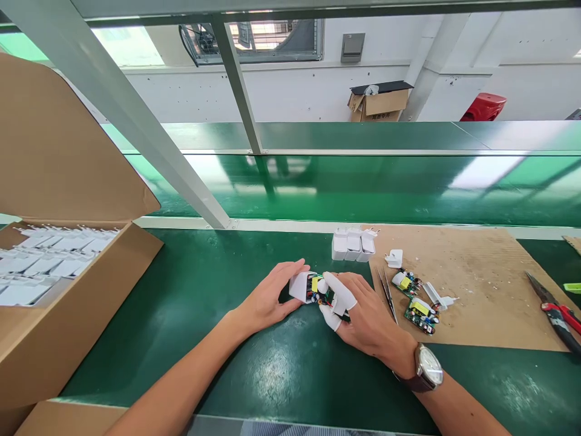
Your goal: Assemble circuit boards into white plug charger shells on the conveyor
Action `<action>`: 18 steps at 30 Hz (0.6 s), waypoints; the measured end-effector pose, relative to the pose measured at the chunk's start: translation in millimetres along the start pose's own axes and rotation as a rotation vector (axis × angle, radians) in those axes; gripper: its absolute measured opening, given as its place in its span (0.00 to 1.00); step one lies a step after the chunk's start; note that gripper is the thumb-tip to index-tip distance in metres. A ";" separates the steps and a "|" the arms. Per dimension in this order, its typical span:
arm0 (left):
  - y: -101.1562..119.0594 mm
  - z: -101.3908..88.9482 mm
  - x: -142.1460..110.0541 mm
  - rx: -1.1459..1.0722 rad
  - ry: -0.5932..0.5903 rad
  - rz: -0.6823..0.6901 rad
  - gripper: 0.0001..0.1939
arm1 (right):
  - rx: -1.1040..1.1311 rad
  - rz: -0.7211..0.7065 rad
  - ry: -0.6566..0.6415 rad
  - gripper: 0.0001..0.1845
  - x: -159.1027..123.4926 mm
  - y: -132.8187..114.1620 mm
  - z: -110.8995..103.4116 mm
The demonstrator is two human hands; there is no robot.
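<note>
The green workbench [218,266] spreads beneath my forearms, the biggest thing before me. At my left stands an open cardboard box [97,309], its flap raised, holding rows of white plastic casings [59,257]. To my right a sheet of brown cardboard [481,272] lies flat on the bench. Beyond the bench, by the white wall, are a smaller open carton [385,103] and a red plastic object [485,107].

My left hand [275,290] is closed, fingers and thumb on opposite sides of a white casing [298,286]. My right hand [365,312] clamps a populated circuit board [322,288] between thumb and index finger, both wearing white finger cots [342,290]. The board sits between my hands, just above the bench, with its left end at the casing's mouth; I cannot tell how far inside it reaches.

At the cardboard's right edge lie red-and-black-handled snips [556,312], blades pointing away from me. Three white casings stand side by side [353,244] near the sheet's far left corner. Metal tweezers [387,293] lie just beside my right hand, partly hidden by it. Two more circuit boards [423,315] rest on the sheet, with a small white plastic piece [394,258] near them. On my right wrist is a watch [429,366].
</note>
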State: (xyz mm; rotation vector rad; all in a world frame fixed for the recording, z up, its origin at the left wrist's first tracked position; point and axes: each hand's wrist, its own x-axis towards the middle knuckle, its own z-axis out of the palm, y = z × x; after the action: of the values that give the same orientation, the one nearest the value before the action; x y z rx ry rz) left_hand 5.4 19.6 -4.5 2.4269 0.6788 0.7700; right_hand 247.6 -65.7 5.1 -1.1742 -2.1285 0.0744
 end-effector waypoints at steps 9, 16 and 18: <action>-2.1 0.5 -2.1 -0.005 0.007 0.018 0.38 | 0.006 -0.007 0.013 0.37 0.5 -1.2 -0.5; -2.5 1.9 -2.0 -0.002 0.014 0.024 0.38 | 0.007 -0.003 0.021 0.35 -0.5 1.1 3.0; -1.9 1.8 -1.6 -0.007 0.011 0.018 0.39 | 0.011 0.005 0.007 0.35 -1.7 2.0 3.1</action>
State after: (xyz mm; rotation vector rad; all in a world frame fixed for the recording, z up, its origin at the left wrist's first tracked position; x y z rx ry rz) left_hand 4.8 19.5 -7.6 2.4271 0.6580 0.7928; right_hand 247.8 -65.0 1.1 -1.1713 -2.1171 0.0845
